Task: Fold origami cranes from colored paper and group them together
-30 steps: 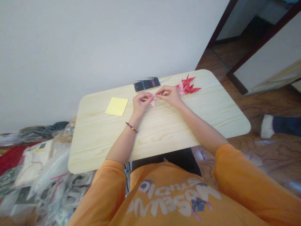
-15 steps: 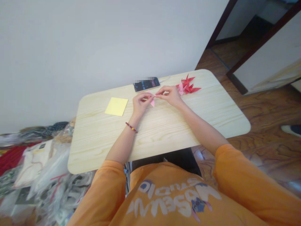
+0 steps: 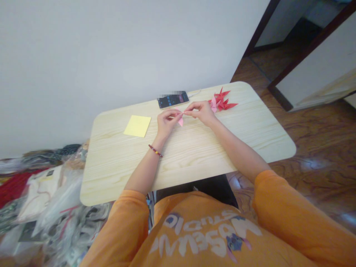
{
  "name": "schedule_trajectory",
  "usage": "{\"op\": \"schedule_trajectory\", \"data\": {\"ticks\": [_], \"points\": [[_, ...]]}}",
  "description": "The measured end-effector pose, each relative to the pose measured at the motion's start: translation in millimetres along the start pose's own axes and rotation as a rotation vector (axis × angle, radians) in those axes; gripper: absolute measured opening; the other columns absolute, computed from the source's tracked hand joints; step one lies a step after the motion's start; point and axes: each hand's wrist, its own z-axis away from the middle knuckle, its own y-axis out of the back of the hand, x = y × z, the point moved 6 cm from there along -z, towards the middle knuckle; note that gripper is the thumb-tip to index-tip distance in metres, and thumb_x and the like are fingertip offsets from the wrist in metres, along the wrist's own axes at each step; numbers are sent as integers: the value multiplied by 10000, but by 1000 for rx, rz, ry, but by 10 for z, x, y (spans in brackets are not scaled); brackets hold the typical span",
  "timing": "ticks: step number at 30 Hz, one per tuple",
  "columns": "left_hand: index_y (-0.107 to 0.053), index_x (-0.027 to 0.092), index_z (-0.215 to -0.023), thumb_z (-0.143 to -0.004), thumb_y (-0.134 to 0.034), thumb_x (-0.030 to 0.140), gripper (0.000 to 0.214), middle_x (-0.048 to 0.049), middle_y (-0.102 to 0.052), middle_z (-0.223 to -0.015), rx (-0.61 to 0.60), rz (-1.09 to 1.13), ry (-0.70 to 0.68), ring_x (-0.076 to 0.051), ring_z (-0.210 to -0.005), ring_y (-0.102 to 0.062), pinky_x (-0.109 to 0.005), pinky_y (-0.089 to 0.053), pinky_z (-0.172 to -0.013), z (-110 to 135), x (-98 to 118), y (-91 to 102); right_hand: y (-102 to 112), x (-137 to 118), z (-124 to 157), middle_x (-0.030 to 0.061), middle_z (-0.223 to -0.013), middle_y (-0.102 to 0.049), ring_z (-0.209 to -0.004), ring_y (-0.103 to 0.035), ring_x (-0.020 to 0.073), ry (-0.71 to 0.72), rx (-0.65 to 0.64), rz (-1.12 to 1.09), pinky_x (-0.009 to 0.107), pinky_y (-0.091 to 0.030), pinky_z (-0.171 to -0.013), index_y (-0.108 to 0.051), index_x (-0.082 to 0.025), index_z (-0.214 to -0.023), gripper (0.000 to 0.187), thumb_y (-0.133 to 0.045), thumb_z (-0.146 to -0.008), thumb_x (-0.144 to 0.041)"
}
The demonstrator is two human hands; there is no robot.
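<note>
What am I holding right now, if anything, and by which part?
A folded pink paper. The left hand pinches it near its middle; the right hand pinches its right-hand end, though the exact fold is too small to tell.

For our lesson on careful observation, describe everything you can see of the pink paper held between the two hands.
The pink paper is small and looks like thin, folded paper. One pointed flap angles down toward the wearer; a sliver shows above the fingers of the left hand, which grips it and hides its middle. The right hand pinches at its right end. It is on the near side of the phone; its full shape cannot be told.
</note>
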Motion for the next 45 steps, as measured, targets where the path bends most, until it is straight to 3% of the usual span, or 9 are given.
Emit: {"op": "schedule_trajectory", "data": {"ticks": [25,33,39,45], "points": [[-663,170,-665,-673,-726,323,166,-20,-635,-704,-12,-19,38,-108,-660,-567,-199,-426,-540,1,-13,-13,-59,-79,42,18,-629,-610,-566,-499,94,-115,-48,-78,205,-328,-433,-661,-130,-706,250,-769,-609,-333],[-673,171,-683,-673,-731,340,179,-35,-666,-740,-27,-52,49,-113,-664,-588,-203,-451,-546,7,-102,-22,-40,-145,42,30,-687,-648,-666,-560,125,5,-50,114,250,-451,-610,-674,-136,-703,172,-728,-661,-294],[-681,175,-722,-654,-758,345,198,-59,-691,-864,-4,17,46,-121,-710,-629,-230,-513,-599,-8,-98,-24,-12,-90,15,26,-668,-631,-630,-542,115,0,-25,85,234,-429,-551,-665,-130,-695,183,-718,-655,-301],[-686,182,-772,-654,-764,356,224,-74,-674,-967,13,77,68,-140,-811,-651,-249,-538,-650,-20,-104,-18,-2,15,-8,-2,-625,-592,-522,-456,74,-33,-22,8,194,-328,-426,-648,-139,-721,229,-714,-663,-350]]}}
